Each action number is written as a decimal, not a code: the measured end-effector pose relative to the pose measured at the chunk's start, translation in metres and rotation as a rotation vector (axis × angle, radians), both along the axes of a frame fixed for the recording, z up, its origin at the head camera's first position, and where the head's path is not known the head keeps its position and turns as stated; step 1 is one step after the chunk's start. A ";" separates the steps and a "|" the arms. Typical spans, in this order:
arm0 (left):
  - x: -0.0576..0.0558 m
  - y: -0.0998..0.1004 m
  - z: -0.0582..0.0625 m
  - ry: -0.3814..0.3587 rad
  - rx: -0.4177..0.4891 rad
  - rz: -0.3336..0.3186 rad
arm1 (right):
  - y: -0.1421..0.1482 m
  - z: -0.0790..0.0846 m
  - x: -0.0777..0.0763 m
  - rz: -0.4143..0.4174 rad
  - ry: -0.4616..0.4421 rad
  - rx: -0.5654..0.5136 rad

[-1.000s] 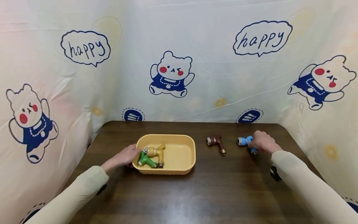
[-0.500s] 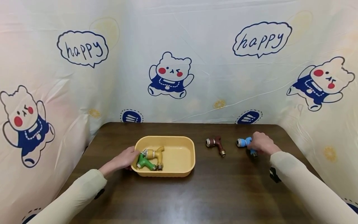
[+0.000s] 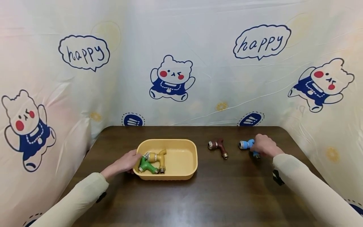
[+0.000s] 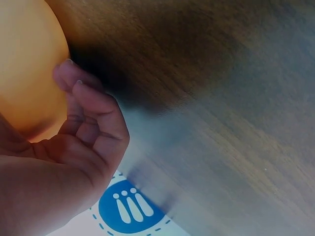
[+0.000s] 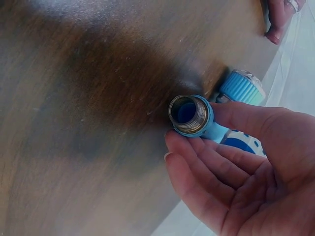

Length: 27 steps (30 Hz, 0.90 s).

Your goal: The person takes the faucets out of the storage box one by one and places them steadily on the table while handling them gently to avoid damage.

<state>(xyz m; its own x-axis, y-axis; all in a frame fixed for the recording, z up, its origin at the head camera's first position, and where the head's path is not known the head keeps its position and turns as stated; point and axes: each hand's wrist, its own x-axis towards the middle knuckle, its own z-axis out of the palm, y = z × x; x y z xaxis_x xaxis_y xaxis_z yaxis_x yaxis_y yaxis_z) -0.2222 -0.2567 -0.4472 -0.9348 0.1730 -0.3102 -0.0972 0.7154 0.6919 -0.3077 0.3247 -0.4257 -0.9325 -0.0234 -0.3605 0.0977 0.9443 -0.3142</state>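
Observation:
My left hand (image 3: 129, 161) grips the left end of a yellow plastic basin (image 3: 181, 177), its curled fingers (image 4: 101, 105) against the outer wall in the left wrist view. Inside the basin, a green faucet (image 3: 147, 165) lies by a yellow faucet (image 3: 161, 159) at the left end. At the right of the table, my right hand (image 3: 265, 145) pinches a blue faucet (image 3: 246, 144) between thumb and fingers. Its threaded metal outlet (image 5: 194, 118) points toward the camera in the right wrist view. The palm hides part of its body in the head view.
A dark red faucet (image 3: 221, 147) lies on the brown wooden table (image 3: 181, 201) between the basin and the blue faucet. A printed cloth (image 3: 210, 47) with bear drawings hangs round the table's back and sides.
The whole head view has shifted slightly. My left hand stays on the basin and my right hand stays on the blue faucet, with hardly any movement.

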 end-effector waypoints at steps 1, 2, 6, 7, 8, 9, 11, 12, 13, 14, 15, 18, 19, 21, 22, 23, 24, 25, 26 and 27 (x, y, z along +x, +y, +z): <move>0.001 0.000 0.000 -0.003 0.003 0.001 | 0.000 -0.001 0.000 -0.002 -0.002 0.001; 0.001 0.000 0.000 -0.001 0.004 -0.003 | 0.000 -0.002 -0.001 -0.003 -0.004 0.003; 0.001 0.000 0.001 0.011 0.002 -0.016 | -0.001 -0.001 -0.002 -0.002 -0.010 0.009; 0.000 -0.001 0.001 0.014 -0.001 -0.017 | -0.001 0.000 -0.002 -0.004 -0.011 0.010; 0.000 -0.001 0.002 0.018 -0.004 -0.018 | -0.001 0.001 -0.001 -0.003 -0.012 0.011; 0.000 -0.001 0.002 0.018 -0.004 -0.017 | -0.001 0.001 -0.001 -0.002 -0.015 0.011; 0.001 -0.001 0.002 0.011 -0.003 -0.016 | -0.002 0.002 -0.001 -0.004 -0.016 0.015; 0.001 -0.001 0.002 0.008 -0.002 -0.017 | -0.002 0.002 0.000 -0.004 -0.014 0.016; 0.001 -0.001 0.002 0.009 0.000 -0.017 | -0.002 0.003 0.000 -0.003 -0.008 0.017; 0.001 -0.001 0.002 0.008 0.000 -0.018 | -0.002 0.004 0.001 0.000 -0.001 0.017; 0.001 -0.002 0.002 0.009 0.001 -0.017 | -0.002 0.003 0.001 0.002 0.007 0.016; 0.001 -0.003 0.001 0.012 0.000 -0.011 | -0.001 0.001 0.002 -0.005 0.016 0.015; 0.001 -0.003 0.001 0.012 -0.002 -0.010 | -0.001 0.001 0.003 -0.008 0.013 0.013; 0.001 -0.003 0.000 0.011 -0.003 -0.007 | -0.001 -0.001 0.004 -0.012 0.006 0.010; 0.000 -0.003 0.000 0.010 -0.005 -0.005 | -0.001 -0.001 0.005 -0.019 0.001 0.010; 0.000 -0.003 -0.001 0.008 -0.004 -0.003 | -0.001 -0.001 0.006 -0.018 -0.001 0.013; 0.000 -0.003 -0.001 0.009 -0.007 -0.004 | -0.001 -0.001 0.006 -0.014 -0.001 0.016; 0.000 -0.003 -0.001 0.010 -0.007 -0.004 | 0.000 -0.001 0.007 -0.009 0.003 0.018; 0.000 -0.002 -0.001 0.013 -0.003 -0.004 | 0.000 0.000 0.008 -0.003 0.009 0.022; 0.001 -0.002 -0.001 0.016 -0.001 -0.003 | 0.000 0.000 0.009 0.001 0.013 0.022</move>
